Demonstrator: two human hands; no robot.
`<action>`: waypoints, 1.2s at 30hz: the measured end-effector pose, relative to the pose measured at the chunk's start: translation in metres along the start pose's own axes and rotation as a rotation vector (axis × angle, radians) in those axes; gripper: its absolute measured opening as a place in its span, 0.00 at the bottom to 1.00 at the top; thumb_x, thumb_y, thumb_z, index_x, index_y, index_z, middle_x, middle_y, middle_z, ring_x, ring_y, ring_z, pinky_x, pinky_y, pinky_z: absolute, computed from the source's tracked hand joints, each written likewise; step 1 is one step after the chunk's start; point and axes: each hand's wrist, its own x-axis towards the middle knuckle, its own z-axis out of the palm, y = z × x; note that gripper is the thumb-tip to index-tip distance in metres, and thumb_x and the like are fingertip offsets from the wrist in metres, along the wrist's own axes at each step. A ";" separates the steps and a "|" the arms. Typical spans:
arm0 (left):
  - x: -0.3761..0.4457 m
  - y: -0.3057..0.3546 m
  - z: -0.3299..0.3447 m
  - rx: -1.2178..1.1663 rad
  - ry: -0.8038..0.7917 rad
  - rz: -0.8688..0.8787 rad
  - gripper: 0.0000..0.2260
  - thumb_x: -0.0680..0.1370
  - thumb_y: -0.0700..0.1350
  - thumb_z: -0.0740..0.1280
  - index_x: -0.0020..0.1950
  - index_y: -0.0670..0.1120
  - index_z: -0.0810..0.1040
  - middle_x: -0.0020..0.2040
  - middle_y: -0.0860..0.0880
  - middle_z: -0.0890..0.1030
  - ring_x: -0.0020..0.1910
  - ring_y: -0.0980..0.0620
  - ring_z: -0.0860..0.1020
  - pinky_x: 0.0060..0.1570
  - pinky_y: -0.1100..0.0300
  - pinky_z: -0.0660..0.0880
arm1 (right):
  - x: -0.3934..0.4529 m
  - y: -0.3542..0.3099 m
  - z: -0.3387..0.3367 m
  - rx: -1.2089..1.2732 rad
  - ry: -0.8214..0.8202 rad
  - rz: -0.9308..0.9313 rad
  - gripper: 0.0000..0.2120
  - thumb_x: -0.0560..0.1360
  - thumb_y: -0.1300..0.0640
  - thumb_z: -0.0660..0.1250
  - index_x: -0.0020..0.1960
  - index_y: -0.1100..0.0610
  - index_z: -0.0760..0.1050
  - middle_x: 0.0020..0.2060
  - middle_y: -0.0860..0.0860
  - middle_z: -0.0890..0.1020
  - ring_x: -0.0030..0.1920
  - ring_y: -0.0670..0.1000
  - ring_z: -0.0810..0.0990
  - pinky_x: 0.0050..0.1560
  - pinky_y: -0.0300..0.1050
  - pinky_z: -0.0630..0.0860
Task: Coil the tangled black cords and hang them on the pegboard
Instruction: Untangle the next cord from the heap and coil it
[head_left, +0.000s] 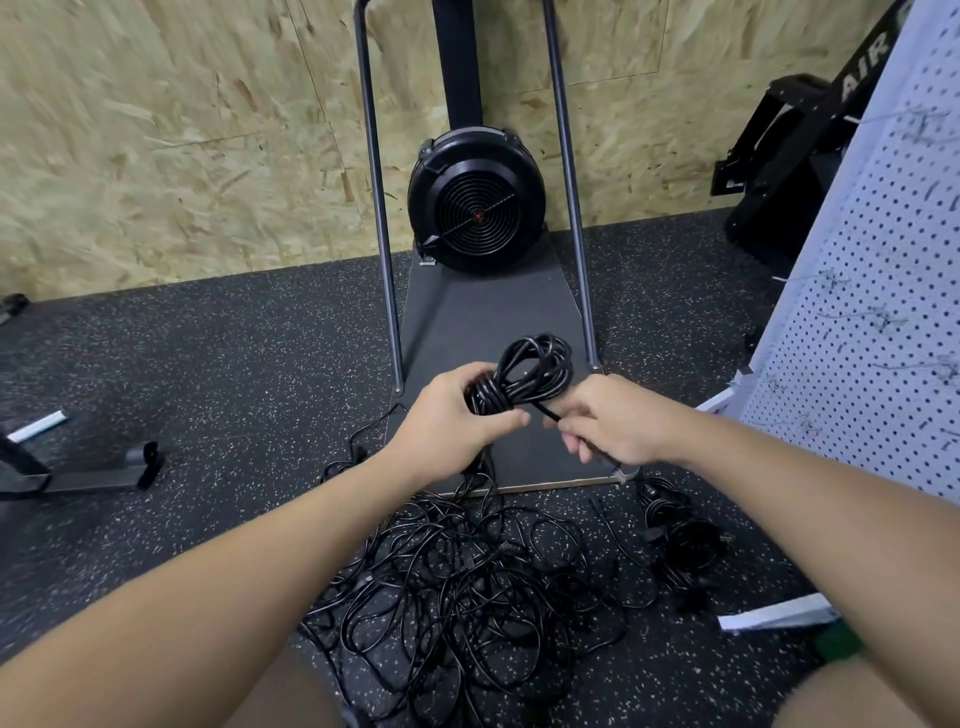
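Note:
My left hand grips a coiled black cord by its bound lower part, with the loops sticking up above the fist. My right hand pinches the free end of that same cord just right of the coil. Below both hands a big tangle of black cords lies spread on the speckled floor. A smaller bundle of coiled cords lies to its right. The white pegboard with metal hooks leans at the right edge of the view.
A fan exercise machine on a dark base plate with two upright steel bars stands straight ahead against an OSB wall. Black metal equipment feet lie at the left. A white pegboard foot lies at the lower right.

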 end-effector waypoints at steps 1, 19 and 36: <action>0.003 -0.002 0.000 0.020 0.036 -0.015 0.21 0.74 0.54 0.83 0.65 0.57 0.83 0.52 0.60 0.88 0.51 0.61 0.85 0.57 0.58 0.80 | 0.000 -0.003 0.004 0.063 0.011 -0.004 0.06 0.87 0.55 0.64 0.57 0.54 0.80 0.38 0.50 0.89 0.37 0.56 0.89 0.42 0.57 0.85; 0.005 0.009 0.013 -0.219 -0.039 -0.253 0.23 0.75 0.64 0.69 0.66 0.56 0.73 0.55 0.52 0.84 0.55 0.48 0.82 0.60 0.49 0.79 | -0.016 -0.045 -0.010 0.483 0.222 -0.270 0.05 0.84 0.63 0.71 0.55 0.60 0.87 0.41 0.55 0.90 0.43 0.57 0.91 0.56 0.58 0.86; 0.007 0.023 0.014 -0.468 0.080 -0.168 0.15 0.79 0.59 0.75 0.56 0.51 0.77 0.42 0.46 0.77 0.40 0.44 0.77 0.53 0.24 0.79 | -0.010 -0.057 -0.011 0.387 0.379 -0.048 0.17 0.86 0.45 0.67 0.44 0.52 0.84 0.25 0.51 0.76 0.28 0.52 0.73 0.36 0.52 0.73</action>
